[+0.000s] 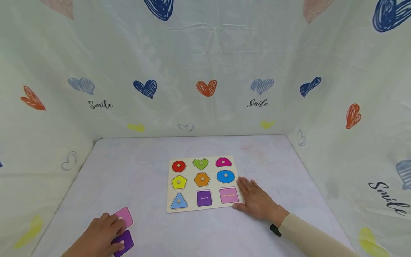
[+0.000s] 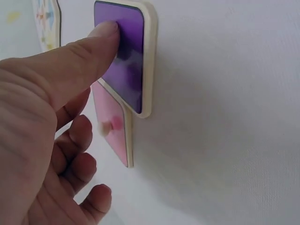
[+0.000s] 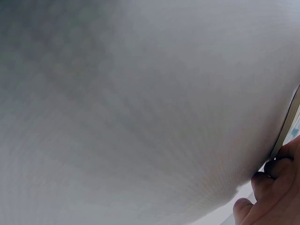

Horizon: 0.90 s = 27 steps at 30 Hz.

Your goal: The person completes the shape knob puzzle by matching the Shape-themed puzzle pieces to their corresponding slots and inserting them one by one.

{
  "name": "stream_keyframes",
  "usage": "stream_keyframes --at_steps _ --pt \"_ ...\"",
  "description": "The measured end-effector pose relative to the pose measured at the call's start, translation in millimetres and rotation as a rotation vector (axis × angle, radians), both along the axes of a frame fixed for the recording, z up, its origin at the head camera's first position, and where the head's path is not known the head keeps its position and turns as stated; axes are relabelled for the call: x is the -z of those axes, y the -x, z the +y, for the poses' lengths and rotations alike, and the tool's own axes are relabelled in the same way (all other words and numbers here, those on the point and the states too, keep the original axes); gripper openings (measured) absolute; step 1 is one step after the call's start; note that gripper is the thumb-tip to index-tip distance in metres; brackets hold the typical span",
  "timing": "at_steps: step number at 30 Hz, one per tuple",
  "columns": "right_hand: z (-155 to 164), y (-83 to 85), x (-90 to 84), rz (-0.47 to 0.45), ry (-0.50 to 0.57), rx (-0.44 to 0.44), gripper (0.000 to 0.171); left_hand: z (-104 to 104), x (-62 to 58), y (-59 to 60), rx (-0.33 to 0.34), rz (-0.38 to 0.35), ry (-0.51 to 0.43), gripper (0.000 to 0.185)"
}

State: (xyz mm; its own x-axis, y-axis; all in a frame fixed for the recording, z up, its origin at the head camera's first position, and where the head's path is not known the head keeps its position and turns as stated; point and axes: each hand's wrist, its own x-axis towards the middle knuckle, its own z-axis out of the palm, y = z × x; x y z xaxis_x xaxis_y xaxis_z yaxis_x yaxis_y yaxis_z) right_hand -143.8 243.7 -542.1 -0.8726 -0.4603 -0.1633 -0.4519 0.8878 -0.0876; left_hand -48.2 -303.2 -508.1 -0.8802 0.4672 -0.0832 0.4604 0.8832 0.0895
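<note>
Your left hand (image 1: 101, 233) lies low at the near-left of the surface (image 1: 144, 171), fingers loosely curled over two loose puzzle pieces. In the left wrist view, your thumb (image 2: 79, 61) presses flat on the face of the purple square piece (image 2: 129, 61), while the other fingers (image 2: 79, 140) hang bent beside the pink piece (image 2: 112, 126), which sits tucked partly under the purple one's edge. The head view shows the pink piece (image 1: 124, 216) farther from you and the purple square piece (image 1: 124, 242) nearer, both half covered by your hand; nothing is pinched or lifted.

Your right hand (image 1: 255, 200) rests palm down with fingers straight and slightly spread, its inner edge touching the right side of the wooden puzzle board (image 1: 203, 208); a cream sleeve (image 1: 311, 239) and a dark wristband (image 1: 275, 230) trail behind it. The right wrist view shows only fingertips (image 3: 274, 187) against the board's edge.

The board sits mid-surface between your hands, holding seven knobbed shapes in the upper rows and left of the bottom row; its square recess (image 1: 204, 198) and rectangle recess (image 1: 229, 195) show printed labels. The loose pieces lie well left of the board, away from the right hand. A heart-printed cloth (image 1: 205, 71) walls in the surface on three sides.
</note>
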Motion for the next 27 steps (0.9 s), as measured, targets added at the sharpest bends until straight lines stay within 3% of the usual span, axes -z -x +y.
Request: stream_keyframes --at_steps 11,16,27 --pt "-0.8 -0.9 -0.8 0.014 0.010 -0.004 0.100 10.6 -3.6 1.6 -0.143 0.136 0.098 0.040" --pt "-0.2 -0.8 -0.7 0.018 0.007 -0.006 0.100 11.2 -1.1 3.4 -0.157 0.178 0.125 0.041" --pt "0.3 0.0 1.3 0.019 -0.003 -0.004 0.101 10.3 5.6 7.0 -0.178 0.243 0.084 0.037"
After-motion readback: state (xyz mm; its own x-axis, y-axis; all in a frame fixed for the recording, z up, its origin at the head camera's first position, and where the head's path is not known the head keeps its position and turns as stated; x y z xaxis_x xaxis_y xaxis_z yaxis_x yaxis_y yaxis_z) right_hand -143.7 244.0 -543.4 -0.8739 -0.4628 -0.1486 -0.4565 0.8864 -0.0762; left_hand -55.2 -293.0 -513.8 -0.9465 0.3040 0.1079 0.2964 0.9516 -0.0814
